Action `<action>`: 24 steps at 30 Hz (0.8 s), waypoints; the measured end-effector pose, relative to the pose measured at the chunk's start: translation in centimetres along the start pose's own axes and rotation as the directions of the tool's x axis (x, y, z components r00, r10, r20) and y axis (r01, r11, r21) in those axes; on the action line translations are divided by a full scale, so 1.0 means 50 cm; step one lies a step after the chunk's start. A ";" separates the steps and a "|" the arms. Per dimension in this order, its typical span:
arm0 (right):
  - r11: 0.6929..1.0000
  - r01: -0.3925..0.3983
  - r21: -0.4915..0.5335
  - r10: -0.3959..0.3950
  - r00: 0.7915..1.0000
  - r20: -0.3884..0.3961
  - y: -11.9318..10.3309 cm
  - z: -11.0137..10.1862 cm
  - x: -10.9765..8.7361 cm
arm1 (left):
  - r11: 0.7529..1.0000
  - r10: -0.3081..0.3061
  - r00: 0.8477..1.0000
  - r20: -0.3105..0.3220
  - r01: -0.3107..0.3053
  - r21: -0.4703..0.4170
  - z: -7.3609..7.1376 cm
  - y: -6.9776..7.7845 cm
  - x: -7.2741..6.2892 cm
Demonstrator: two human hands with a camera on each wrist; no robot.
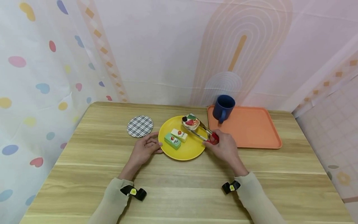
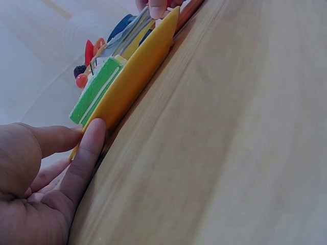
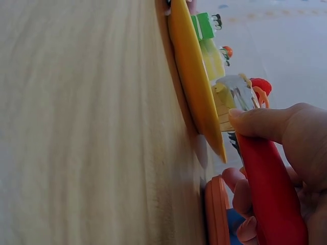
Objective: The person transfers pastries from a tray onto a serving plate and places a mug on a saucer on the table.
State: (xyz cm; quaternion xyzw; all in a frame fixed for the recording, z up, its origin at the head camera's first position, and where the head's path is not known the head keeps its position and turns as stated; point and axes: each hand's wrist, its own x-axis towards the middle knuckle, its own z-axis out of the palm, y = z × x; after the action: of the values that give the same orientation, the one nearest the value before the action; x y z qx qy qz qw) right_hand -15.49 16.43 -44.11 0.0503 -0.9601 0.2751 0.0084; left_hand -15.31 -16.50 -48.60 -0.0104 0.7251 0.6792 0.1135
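My left hand (image 1: 144,149) pinches the left rim of a yellow plate (image 1: 193,151), thumb at the top edge and a finger against its outside. On the plate lie a green cake slice (image 1: 172,141) and, touching it, a pale yellow cake slice (image 1: 179,134). My right hand (image 1: 224,147) holds red-handled metal tongs (image 3: 268,189). The tongs' tips lie around a fruit-topped tart (image 1: 191,122) at the plate's far right part. Whether the tart touches the plate I cannot tell. Berries and a green leaf sit on its cream.
An orange tray (image 1: 251,127) lies right of the plate, close to my right hand. A dark blue mug (image 1: 224,108) stands upright at its back left corner. Left of the plate is a round checked coaster (image 1: 140,126). A patterned cloth (image 1: 167,56) hangs behind the wooden table (image 1: 179,193).
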 end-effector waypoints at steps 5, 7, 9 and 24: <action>1.000 0.004 -0.004 -0.004 1.000 -0.007 -0.005 0.003 -0.002 | 1.000 -0.002 1.000 0.000 0.002 0.003 -0.001 -0.001 0.001; 1.000 0.009 -0.011 -0.009 1.000 -0.011 -0.006 0.005 -0.003 | 1.000 -0.004 1.000 -0.002 0.004 0.003 -0.001 -0.001 0.001; 1.000 0.013 -0.012 -0.014 1.000 -0.014 -0.008 0.007 -0.004 | 1.000 -0.006 1.000 -0.002 0.006 0.003 -0.001 -0.001 0.002; 1.000 -0.017 0.003 0.017 1.000 0.018 -0.012 0.011 -0.003 | 1.000 -0.014 1.000 -0.013 0.014 0.014 0.000 0.000 0.000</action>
State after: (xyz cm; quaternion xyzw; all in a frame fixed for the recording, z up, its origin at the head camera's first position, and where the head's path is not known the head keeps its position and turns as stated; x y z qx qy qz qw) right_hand -15.24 15.64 -44.25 0.0445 -0.9601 0.2761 -0.0027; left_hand -15.32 -16.49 -48.61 -0.0192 0.7305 0.6732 0.1137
